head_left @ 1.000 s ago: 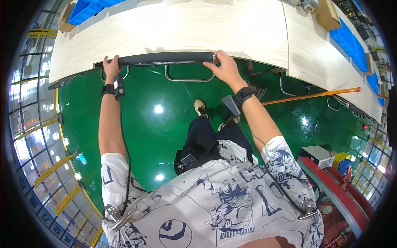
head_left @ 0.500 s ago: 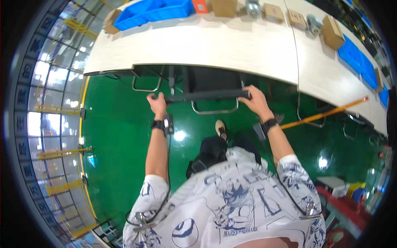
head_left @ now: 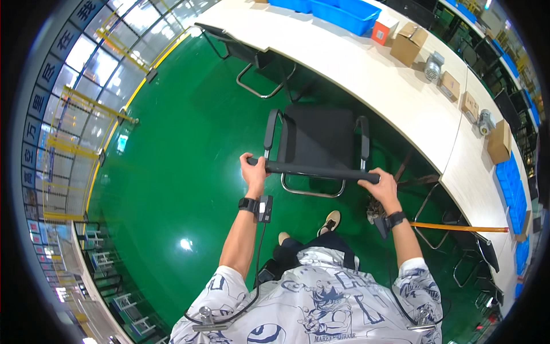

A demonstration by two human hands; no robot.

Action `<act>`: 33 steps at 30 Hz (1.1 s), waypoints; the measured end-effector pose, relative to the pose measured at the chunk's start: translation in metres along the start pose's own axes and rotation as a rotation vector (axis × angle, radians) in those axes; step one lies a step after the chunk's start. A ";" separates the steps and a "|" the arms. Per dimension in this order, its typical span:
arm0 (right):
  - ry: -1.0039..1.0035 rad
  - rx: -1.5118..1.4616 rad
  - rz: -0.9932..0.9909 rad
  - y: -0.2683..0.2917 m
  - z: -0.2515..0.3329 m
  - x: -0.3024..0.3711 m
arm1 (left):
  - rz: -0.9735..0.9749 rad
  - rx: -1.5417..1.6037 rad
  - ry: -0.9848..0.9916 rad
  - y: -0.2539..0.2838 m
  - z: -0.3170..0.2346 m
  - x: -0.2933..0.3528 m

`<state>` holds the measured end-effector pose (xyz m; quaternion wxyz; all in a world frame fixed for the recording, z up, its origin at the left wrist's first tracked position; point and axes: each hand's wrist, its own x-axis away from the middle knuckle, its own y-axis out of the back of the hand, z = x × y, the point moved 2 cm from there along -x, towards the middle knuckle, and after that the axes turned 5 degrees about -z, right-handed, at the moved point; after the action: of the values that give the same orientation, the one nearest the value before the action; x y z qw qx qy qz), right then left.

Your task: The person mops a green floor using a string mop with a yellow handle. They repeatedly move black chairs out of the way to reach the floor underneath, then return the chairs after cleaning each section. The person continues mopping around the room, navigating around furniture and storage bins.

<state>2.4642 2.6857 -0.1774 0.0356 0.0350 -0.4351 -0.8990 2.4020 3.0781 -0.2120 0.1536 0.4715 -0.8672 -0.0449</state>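
In front of me is a black chair [head_left: 318,135] with armrests and shiny metal legs, its back toward me. I hold the top of its backrest [head_left: 321,171] at both ends. My left hand [head_left: 254,175] is closed round the left end, near the left armrest. My right hand [head_left: 380,188] is closed on the right end, the thumb on the near side. Below the backrest the curved metal leg frame shows near the green floor.
A long pale table [head_left: 366,74] curves along the far and right side, carrying blue bins [head_left: 344,16], cardboard boxes [head_left: 409,43] and metal motors [head_left: 433,66]. Another chair [head_left: 240,49] stands at the far left. A mop [head_left: 458,227] with a wooden pole lies right of my right wrist.
The chair has come back from under the table edge, so its seat and armrests now show. My view has turned, and both hands have kept hold of the backrest.
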 end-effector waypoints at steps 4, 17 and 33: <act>-0.030 0.015 0.058 -0.019 0.024 -0.007 | 0.012 0.043 0.020 0.047 0.013 -0.004; 0.392 -0.153 0.416 -0.192 0.226 0.013 | -0.402 0.189 0.199 0.333 0.077 -0.051; 0.486 -0.248 0.316 -0.275 0.234 0.081 | -0.970 -0.061 -0.088 0.572 0.197 -0.049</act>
<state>2.3526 3.0304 -0.2514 0.2816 0.1761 -0.3011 -0.8939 1.9062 3.4209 -0.2829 0.0918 0.8144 -0.5513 -0.1565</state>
